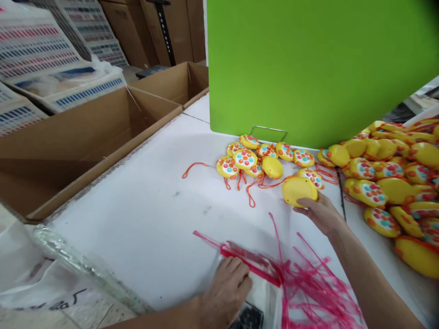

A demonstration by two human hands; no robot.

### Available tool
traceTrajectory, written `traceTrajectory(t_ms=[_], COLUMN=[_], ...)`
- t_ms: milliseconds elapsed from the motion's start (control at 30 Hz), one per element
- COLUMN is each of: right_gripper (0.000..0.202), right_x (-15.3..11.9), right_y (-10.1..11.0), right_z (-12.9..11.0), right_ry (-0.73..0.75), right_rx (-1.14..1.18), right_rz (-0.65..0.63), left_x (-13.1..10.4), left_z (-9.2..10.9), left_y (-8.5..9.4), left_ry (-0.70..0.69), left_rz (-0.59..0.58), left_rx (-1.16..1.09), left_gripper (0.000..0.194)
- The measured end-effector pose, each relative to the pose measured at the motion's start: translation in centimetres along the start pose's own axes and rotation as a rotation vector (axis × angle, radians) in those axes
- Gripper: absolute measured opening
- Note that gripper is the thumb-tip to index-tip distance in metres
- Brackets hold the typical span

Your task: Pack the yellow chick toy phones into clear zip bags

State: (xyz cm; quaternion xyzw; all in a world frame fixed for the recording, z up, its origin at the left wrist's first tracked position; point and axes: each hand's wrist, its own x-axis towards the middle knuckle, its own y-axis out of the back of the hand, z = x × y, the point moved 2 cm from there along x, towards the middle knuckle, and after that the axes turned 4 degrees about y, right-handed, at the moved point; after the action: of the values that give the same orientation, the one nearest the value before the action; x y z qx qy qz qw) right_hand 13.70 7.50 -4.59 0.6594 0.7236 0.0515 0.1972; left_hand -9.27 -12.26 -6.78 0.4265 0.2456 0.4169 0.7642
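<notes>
My right hand [317,212] grips a round yellow toy [299,190], back side up, at the edge of a small group of yellow toys [254,160] with coloured dots and orange cords on the white table [144,201]. My left hand [226,290] presses flat on a clear plastic bag with a red strip [252,260] at the table's near edge. A tangle of pink-red strips [308,283] lies just right of that bag.
A large heap of the same yellow toys [394,183] fills the right side. A green board [318,68] stands upright behind the toys. Open cardboard boxes [78,137] sit to the left. Stacked printed cartons [37,55] rise at far left.
</notes>
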Motion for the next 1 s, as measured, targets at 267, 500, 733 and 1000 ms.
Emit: traceTrajectory(t_ms=[267, 500, 733, 1000], right_gripper=[0.042, 0.042, 0.041, 0.052], right_x=[-7.6, -16.3, -21.3, -23.0], right_y=[-2.8, -5.9, -7.1, -6.2], right_z=[-0.4, -1.6, 0.0, 1.1], right_ry=[-0.078, 0.187, 0.255, -0.15], right_rx=[0.299, -0.345, -0.52, -0.047], right_rz=[0.01, -0.024, -0.063, -0.437], left_x=[-0.7, -0.8, -1.8, -1.2], left_z=[-0.1, 0.1, -0.8, -1.3], left_y=[-1.1, -1.3, 0.0, -0.1], left_ry=[-0.057, 0.066, 0.144, -0.001], left_rz=[0.045, 0.083, 0.134, 0.111], left_rx=[0.015, 0.008, -0.303, -0.262], left_gripper=[0.015, 0.011, 0.043, 0.019])
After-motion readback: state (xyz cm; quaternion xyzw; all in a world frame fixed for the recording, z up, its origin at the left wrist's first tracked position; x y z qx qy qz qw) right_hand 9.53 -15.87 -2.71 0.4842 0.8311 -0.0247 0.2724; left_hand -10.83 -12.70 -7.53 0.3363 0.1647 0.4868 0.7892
